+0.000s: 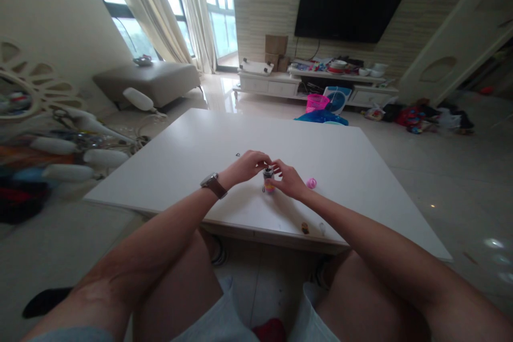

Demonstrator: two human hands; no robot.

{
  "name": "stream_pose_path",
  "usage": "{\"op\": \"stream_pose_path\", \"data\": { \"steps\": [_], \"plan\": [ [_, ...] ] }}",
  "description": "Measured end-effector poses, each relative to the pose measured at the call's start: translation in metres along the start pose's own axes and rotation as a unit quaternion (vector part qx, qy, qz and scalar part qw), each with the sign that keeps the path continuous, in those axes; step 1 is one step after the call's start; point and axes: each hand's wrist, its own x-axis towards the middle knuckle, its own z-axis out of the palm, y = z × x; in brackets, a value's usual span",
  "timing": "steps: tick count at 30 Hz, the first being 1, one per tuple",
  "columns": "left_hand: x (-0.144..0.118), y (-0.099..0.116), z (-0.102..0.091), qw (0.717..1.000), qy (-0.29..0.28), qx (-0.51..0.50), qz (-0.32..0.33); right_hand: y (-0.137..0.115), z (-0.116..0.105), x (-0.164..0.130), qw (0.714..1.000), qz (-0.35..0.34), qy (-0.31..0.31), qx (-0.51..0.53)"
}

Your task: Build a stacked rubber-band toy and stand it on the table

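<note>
Here both hands meet over a small colourful bottle [269, 181] standing upright on the white table [192, 160], nearer its front edge than its far one. The left hand [245, 166] pinches the bottle's dark top; the right hand [289, 180] wraps its side. A pink cap [311, 183] lies just beside the right hand. Bare tabletop spreads on both sides.

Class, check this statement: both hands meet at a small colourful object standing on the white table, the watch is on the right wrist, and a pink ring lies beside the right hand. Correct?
Not quite. The head view shows the watch on the left wrist, not the right. The rest holds: left hand and right hand meet at the small colourful object on the white table, pink ring beside.
</note>
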Motion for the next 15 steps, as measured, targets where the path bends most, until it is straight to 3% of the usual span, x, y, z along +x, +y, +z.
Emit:
{"op": "stream_pose_path", "data": {
  "steps": [10,15],
  "plan": [
    [-0.0009,0.0008,-0.0089,0.999,0.015,-0.011,-0.036,0.0011,-0.0006,-0.001,1.0,0.0,0.002,0.002],
    [-0.0065,0.0009,-0.0081,0.992,-0.091,0.081,-0.02,0.0015,-0.0005,-0.0013,1.0,-0.001,0.0,0.004]
  ]
}}
